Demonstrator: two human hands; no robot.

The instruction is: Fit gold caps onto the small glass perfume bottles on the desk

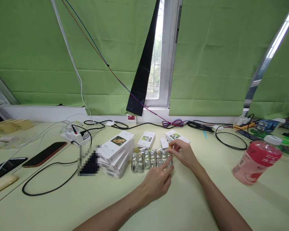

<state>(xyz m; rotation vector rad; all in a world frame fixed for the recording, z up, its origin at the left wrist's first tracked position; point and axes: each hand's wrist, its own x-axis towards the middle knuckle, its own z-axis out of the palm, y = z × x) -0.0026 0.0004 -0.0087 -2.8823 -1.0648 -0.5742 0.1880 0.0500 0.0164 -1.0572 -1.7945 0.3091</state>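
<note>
A row of several small clear glass bottles with gold caps [146, 159] stands on the pale green table [62, 199]. My right hand [185, 154] pinches the gold cap of the bottle at the row's right end. My left hand [156, 181] reaches in from below, its fingertips touching the right-hand bottles. A stack of white flower-printed boxes [117, 152] lies just left of the row. Behind the row lie two more white boxes, one [146, 140] at the middle and another [177, 136] beside my right hand.
A pink drink bottle with a white cap [256, 162] stands at right. Two phones [44, 154] and black cables [48, 179] lie at left, with a white power strip [74, 134] behind. More cables and clutter run along the window wall.
</note>
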